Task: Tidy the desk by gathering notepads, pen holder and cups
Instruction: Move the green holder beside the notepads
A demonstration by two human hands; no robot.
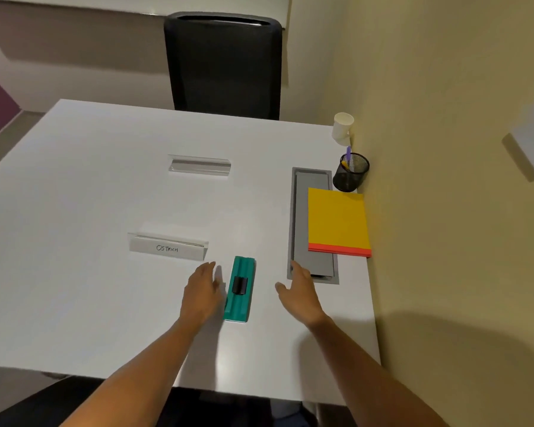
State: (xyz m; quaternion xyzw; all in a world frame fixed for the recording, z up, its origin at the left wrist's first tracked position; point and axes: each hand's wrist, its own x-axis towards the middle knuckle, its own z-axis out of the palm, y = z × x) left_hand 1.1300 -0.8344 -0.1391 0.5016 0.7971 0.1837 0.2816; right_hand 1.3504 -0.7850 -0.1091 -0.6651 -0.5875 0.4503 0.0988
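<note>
Notepads [337, 220], yellow stacked on red, lie by the wall at the desk's [74, 195] right edge, overlapping the grey cable hatch [302, 217]. Just behind them I see the mesh pen holder [351, 172], and beyond it a white cup [342, 126] at the corner. My left hand [201, 292] hangs with relaxed fingers just beside a green eraser [239, 289], holding nothing. My right hand [299, 292] is spread wide near the hatch's front end, empty too. Two clear name stands [170, 246] sit mid-desk.

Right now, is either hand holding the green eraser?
No: the left hand and right hand lie open on either side of the green eraser, gripping nothing.
</note>
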